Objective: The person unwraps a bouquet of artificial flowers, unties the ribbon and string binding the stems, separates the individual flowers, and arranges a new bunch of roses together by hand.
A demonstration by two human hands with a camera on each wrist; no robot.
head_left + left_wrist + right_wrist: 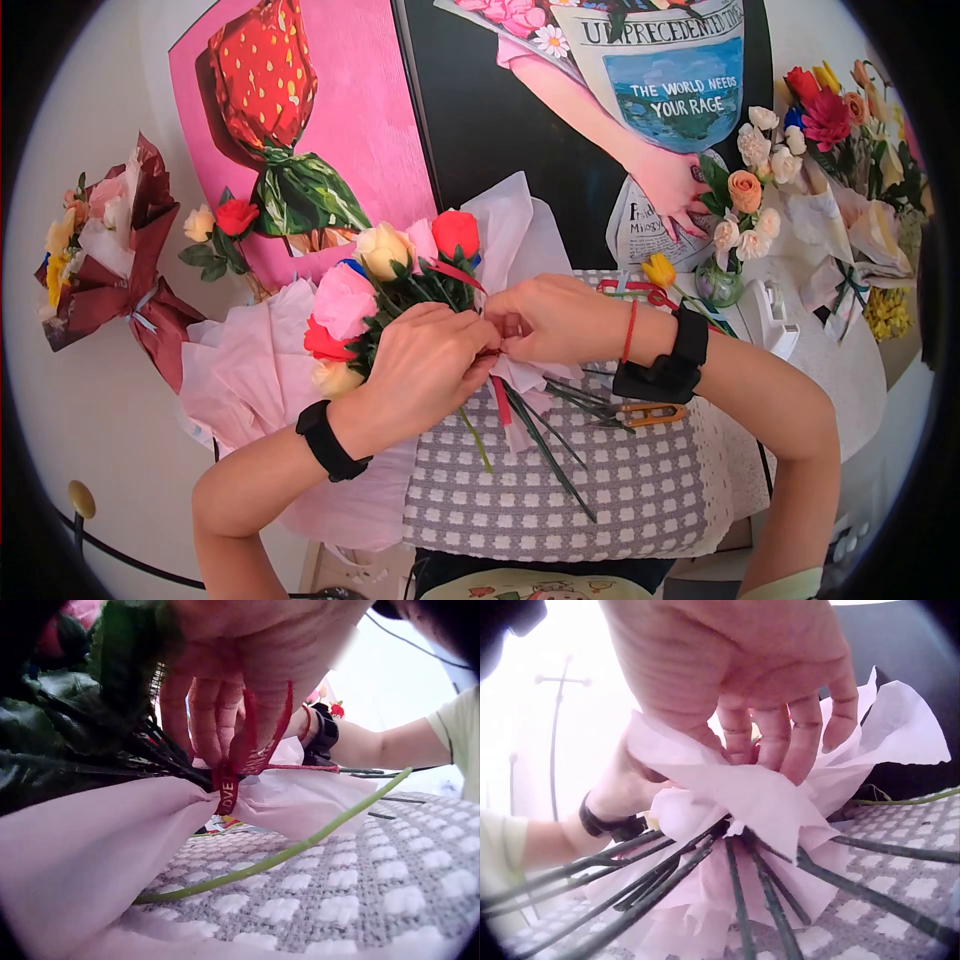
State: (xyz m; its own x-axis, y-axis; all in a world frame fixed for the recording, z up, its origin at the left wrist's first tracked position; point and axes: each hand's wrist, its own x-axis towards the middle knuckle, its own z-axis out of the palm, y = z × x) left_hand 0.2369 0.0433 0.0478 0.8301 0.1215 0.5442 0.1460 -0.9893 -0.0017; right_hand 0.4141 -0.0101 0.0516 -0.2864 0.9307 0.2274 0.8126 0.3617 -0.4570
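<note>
A bouquet of pink, red and cream artificial roses (343, 300) lies on the table, wrapped in pale pink paper (240, 345). Both hands meet at its gathered neck. There a red ribbon (227, 796) with light lettering circles the paper and stems. My left hand (428, 352) pinches the ribbon from the near side, fingers bent. Across from it, my right hand (545, 320) pinches the ribbon close to the knot, its fingertips partly hidden by paper in the right wrist view. Dark green stems (772, 900) fan out below the neck.
Orange-handled snips (652, 413) lie right of the stems on the grey checked cloth (560, 530). Behind the right forearm are a yellow tulip (658, 270), a glass vase (718, 285) and a white tape dispenser (770, 318). Another wrapped bouquet (135, 280) stands far left; painted canvases (380, 90) stand behind.
</note>
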